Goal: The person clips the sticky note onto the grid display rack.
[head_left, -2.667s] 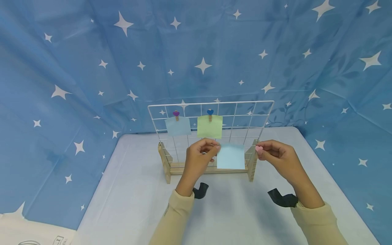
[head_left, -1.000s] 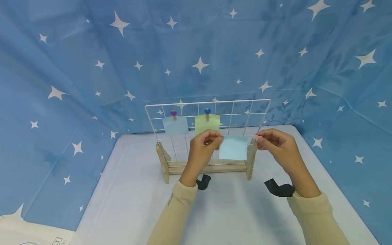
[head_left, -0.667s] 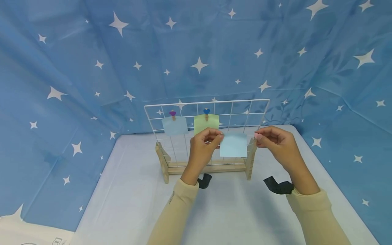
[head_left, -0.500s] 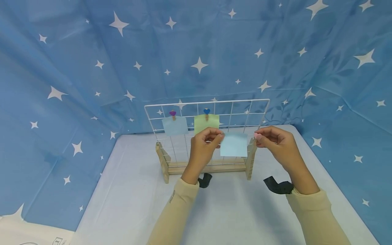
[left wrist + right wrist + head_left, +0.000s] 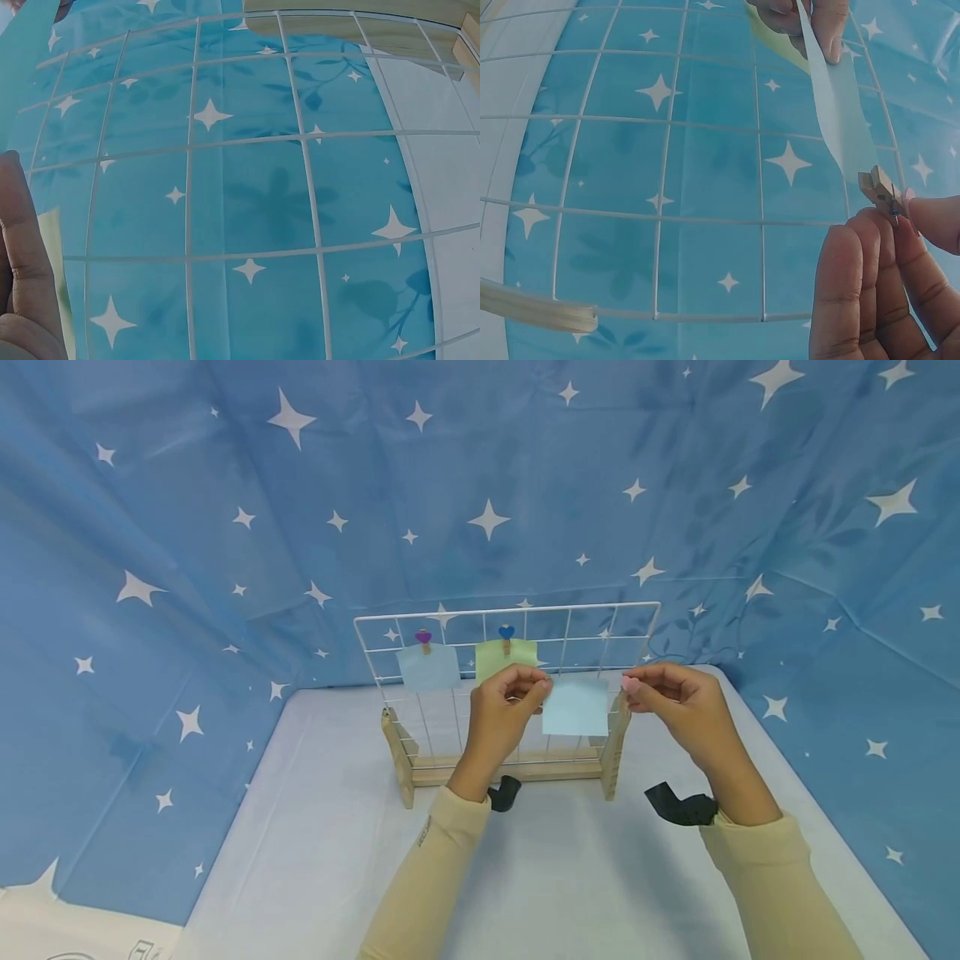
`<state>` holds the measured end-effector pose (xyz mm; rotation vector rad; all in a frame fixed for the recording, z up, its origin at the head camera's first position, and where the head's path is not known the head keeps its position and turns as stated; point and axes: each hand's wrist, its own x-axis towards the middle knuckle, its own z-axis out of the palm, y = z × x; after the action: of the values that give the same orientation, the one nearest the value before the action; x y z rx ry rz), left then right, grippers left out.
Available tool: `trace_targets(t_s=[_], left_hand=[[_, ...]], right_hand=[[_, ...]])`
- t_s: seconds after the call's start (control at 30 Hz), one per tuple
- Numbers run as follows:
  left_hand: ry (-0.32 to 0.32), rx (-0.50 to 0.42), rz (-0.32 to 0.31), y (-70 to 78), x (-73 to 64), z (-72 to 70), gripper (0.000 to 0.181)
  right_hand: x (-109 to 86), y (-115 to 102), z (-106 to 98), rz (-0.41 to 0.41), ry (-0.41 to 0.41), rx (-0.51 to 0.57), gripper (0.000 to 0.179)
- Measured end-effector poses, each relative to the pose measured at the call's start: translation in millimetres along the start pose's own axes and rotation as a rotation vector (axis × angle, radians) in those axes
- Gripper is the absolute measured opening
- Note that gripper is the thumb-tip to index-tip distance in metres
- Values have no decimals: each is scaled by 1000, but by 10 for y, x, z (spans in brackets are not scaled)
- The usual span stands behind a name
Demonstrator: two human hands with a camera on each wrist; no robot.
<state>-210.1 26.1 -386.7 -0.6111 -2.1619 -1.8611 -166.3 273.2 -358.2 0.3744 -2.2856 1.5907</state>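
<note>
My left hand (image 5: 504, 714) pinches a light blue square of paper (image 5: 575, 707) by its left upper edge, in front of the white wire grid rack (image 5: 570, 607). To its right, my right hand (image 5: 686, 706) pinches a small wooden clothespin (image 5: 881, 191) with a pink heart (image 5: 630, 684) on it. In the right wrist view the clothespin's tip is right by the paper's edge. A blue sheet (image 5: 429, 668) under a purple heart clip (image 5: 423, 637) and a green sheet (image 5: 504, 658) under a blue heart clip (image 5: 507, 633) hang on the grid, the green one partly behind my left hand.
The rack stands on a wooden base (image 5: 551, 772) with wooden side feet (image 5: 399, 758), on a white-covered table (image 5: 315, 827). Blue star-printed cloth (image 5: 480, 468) hangs behind and at the sides. A pale printed item (image 5: 82, 927) lies at lower left.
Both hands have risen toward the upper part of the grid, carrying the blue paper and the heart clothespin. The two hanging sheets stay on the grid.
</note>
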Motion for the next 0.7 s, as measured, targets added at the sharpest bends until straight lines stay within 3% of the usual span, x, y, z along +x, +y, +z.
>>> trace_targets(t_s=[0.7], left_hand=[[0, -44, -4, 6, 121, 73, 14]], right_hand=[[117, -77, -37, 51, 7, -49, 26]])
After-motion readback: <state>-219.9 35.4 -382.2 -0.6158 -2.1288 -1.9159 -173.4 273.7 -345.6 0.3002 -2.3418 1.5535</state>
